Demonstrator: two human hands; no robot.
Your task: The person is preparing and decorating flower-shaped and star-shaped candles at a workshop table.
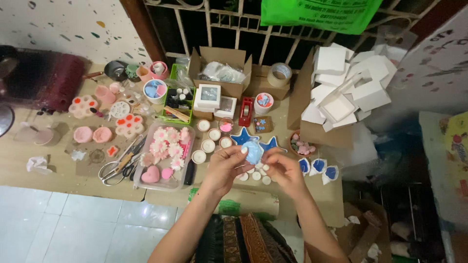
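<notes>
Both hands meet over the front of a low wooden table (29, 160). My left hand (225, 165) and my right hand (282, 169) together pinch a small pale blue rounded piece (253, 152) between their fingertips. Just behind it sit blue star-shaped dishes (243, 137). Small white round cups (208, 145) stand to the left of the hands, and small white discs (257, 175) lie under them.
A clear tray (144, 181) of pink and white flower and heart pieces lies left, beside scissors (117, 168) and pink moulds (129, 125). Cardboard boxes (222, 65), a tape roll (279, 74) and stacked white boxes (351, 87) fill the back. Blue-filled white heart cups (318, 166) sit right.
</notes>
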